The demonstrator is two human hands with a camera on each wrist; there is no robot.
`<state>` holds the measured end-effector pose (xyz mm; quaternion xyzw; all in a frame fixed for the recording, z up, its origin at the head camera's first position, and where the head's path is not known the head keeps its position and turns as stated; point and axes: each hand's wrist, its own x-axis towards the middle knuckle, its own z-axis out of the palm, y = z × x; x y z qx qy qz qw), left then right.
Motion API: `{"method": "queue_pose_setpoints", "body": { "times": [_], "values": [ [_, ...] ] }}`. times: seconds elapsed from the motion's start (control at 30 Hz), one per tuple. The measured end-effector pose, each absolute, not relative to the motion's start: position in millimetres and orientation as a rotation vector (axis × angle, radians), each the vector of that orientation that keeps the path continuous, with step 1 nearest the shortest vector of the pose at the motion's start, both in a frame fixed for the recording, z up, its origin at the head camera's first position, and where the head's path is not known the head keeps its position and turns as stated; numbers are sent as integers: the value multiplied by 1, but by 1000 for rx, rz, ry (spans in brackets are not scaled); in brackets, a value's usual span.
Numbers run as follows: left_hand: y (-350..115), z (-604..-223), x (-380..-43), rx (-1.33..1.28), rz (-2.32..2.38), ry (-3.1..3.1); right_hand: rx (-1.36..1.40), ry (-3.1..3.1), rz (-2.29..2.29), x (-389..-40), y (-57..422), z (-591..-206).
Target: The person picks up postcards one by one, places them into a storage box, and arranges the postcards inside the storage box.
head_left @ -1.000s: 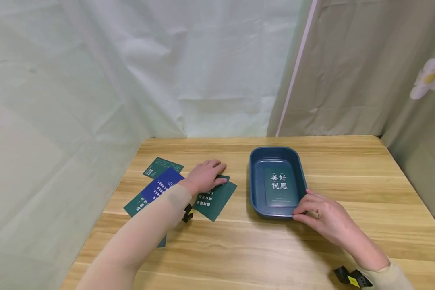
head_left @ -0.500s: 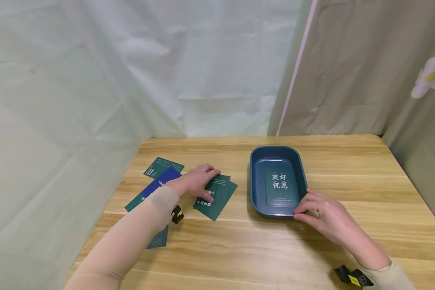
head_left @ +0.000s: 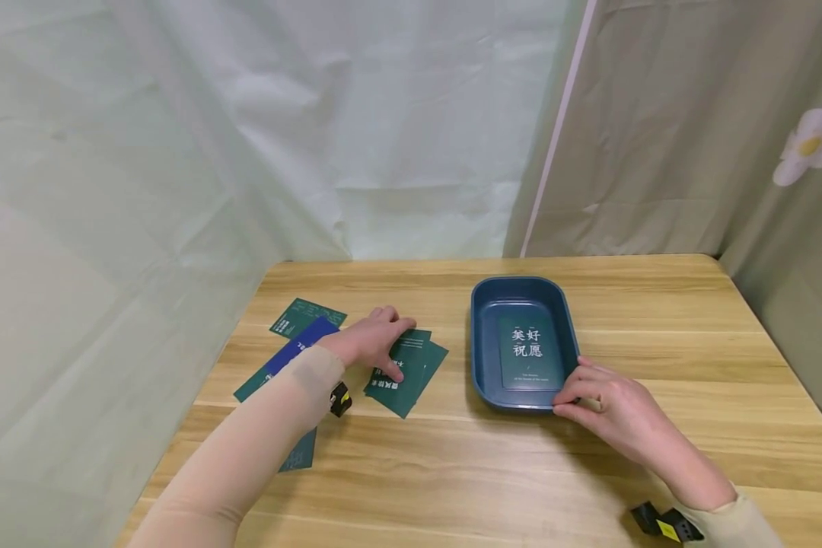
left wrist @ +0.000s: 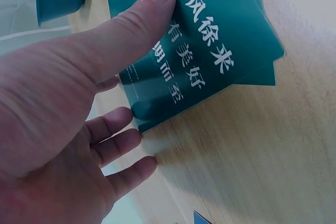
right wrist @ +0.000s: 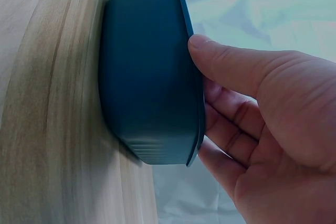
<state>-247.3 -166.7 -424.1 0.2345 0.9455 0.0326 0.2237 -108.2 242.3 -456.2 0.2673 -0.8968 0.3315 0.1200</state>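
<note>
Two overlapping green cards with white writing lie on the table, the upper card [head_left: 412, 356] partly over the lower card [head_left: 434, 364]. My left hand [head_left: 367, 342] rests its thumb [left wrist: 149, 11] on the upper card's face, while the visible fingers [left wrist: 118, 142] reach its edge, spread and loosely bent. To the right, a dark blue rectangular tray [head_left: 520, 286] contains a green card [head_left: 529, 365] with large white characters. My right hand [head_left: 613, 399] pinches the tray's near right rim, its thumb [right wrist: 223, 56] on one side and fingertips along the other.
Left of the cards, a blue-and-green card [head_left: 301, 348] lies partly under the left forearm, near a green card [head_left: 307, 313]. Another dark card [head_left: 301, 453] shows below the sleeve. Pale curtains [head_left: 411, 152] hang behind the wooden table [head_left: 438, 487].
My left hand has drawn back toward the left, and its thumb has come down onto the upper green card, baring more of it. The right hand and tray stay put.
</note>
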Motion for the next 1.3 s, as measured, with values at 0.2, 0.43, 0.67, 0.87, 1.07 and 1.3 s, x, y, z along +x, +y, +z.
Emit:
{"method": "queue_pose_setpoints", "body": {
  "times": [0.2, 0.43, 0.67, 0.87, 1.07, 1.3],
  "values": [
    [-167, -427, -247, 633, 59, 2632, 785, -2618, 962, -108, 242, -457],
    [-165, -426, -242, 663, 130, 2688, 783, -2614, 965, -109, 242, -457],
    [-170, -420, -240, 773, 144, 2752, 786, -2614, 966, -110, 242, -458],
    [-177, -406, -247, 821, 320, 2760, 788, -2618, 959, -110, 242, -458],
    [-178, -380, -246, 882, 543, 2690, 777, -2624, 958, -109, 243, -457],
    [-162, -354, -248, 968, 638, 2676, 770, -2630, 957, -109, 244, -457]
  ]
}}
